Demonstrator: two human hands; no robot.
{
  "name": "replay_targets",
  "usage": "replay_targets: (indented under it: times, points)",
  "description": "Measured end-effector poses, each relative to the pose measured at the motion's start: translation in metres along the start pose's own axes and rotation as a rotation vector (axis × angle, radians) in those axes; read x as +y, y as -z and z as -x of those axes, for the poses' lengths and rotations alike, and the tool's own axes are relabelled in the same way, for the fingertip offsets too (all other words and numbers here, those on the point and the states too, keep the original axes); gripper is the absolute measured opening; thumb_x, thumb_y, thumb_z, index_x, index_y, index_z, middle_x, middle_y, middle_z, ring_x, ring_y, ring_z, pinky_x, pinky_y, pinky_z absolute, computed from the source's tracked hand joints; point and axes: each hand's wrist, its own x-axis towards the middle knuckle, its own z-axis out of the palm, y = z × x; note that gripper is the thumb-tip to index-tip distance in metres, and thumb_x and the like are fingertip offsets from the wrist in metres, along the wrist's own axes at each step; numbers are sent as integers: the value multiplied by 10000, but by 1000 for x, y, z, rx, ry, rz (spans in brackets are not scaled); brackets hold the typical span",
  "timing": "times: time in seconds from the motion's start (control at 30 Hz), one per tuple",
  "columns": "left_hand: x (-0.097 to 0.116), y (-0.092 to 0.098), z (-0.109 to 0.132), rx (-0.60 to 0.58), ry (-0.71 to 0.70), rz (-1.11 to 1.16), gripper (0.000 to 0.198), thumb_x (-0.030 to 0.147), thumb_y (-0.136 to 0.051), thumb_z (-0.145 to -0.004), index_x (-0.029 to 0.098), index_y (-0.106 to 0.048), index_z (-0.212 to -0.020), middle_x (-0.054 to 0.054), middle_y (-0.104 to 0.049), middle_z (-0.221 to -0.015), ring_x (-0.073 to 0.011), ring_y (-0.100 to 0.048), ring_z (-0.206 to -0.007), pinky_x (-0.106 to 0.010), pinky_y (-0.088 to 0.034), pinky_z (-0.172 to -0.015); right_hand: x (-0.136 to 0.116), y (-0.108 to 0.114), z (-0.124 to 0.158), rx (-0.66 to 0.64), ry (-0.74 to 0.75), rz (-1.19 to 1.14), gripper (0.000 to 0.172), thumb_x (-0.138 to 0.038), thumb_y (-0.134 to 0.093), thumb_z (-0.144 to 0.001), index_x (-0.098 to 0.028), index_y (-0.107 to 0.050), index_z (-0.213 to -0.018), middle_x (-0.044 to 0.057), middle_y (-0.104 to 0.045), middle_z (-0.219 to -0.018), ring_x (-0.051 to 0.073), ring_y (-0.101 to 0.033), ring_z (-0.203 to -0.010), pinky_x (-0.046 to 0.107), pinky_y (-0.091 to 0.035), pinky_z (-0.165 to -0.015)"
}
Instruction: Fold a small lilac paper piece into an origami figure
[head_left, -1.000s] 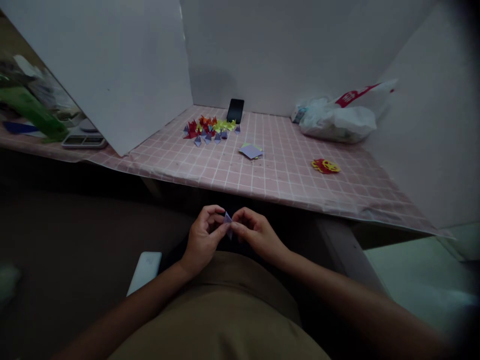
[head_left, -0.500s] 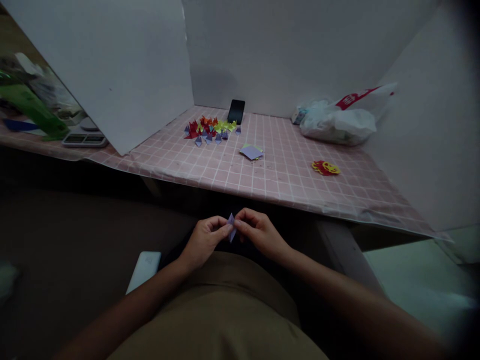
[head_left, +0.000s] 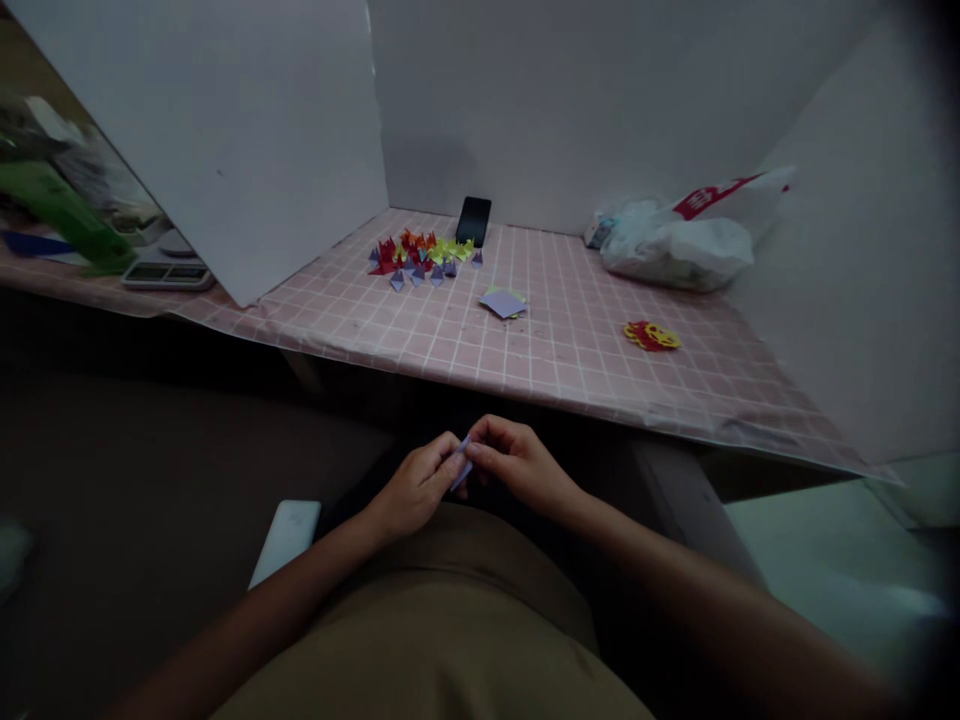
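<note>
- The left hand [head_left: 416, 487] and the right hand [head_left: 517, 465] meet fingertip to fingertip below the front edge of the desk [head_left: 570, 360], over the person's lap.
- Both hands pinch a small folded purple paper [head_left: 463, 468] between thumb and fingers. Only a sliver of it shows between the fingertips, and the other fingers are curled in.
- The purple paper is off the desk, held in the air just in front of the middle of its front edge.
- Near the back edge, left of the middle, stands a cluster of folded paper pieces [head_left: 420, 255] in red, orange, yellow-green and purple.
- A dark phone [head_left: 474, 220] leans at the back edge, just behind the right end of that cluster.
- A small stack of paper squares [head_left: 502, 302], purple on top, lies about the middle of the desk, apart from the cluster.
- A red and yellow cut-out [head_left: 651, 335] lies flat toward the right edge, well apart from the stack.
- A white plastic bag [head_left: 675, 245] with red print slumps in the back right corner.
- A white board [head_left: 247, 130] stands upright along the left side of the desk. Beyond it lie a calculator [head_left: 169, 275] and a blurred green thing [head_left: 60, 215].
- A flat white object [head_left: 286, 540] lies beside the left forearm, lower than the desk; I cannot tell what it is.
</note>
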Motion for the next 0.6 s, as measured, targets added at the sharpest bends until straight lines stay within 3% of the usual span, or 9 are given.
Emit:
replay_targets:
  times: [0.4, 0.6]
  points:
    - [1, 7, 0, -110, 13, -69, 270, 366, -411, -976, 189, -589, -876, -16, -599, -755, -162, -560, -699, -289, -421, -673, -1, 1, 0, -29, -33, -11, 240, -390, -630, -838, -179, -560, -748, -31, -549, -631, 100, -490, -527, 245, -374, -522]
    - [-4, 2, -2, -52, 19, 76, 256, 393, -495, -946, 188, -606, -841, -18, -613, -751, -168, -573, -728, -303, -442, -726, -1, 1, 1, 44, 11, 124, 252, -377, -604, -861, -183, -558, -707, -29, -540, -572, 106, -488, -506, 243, -361, -502]
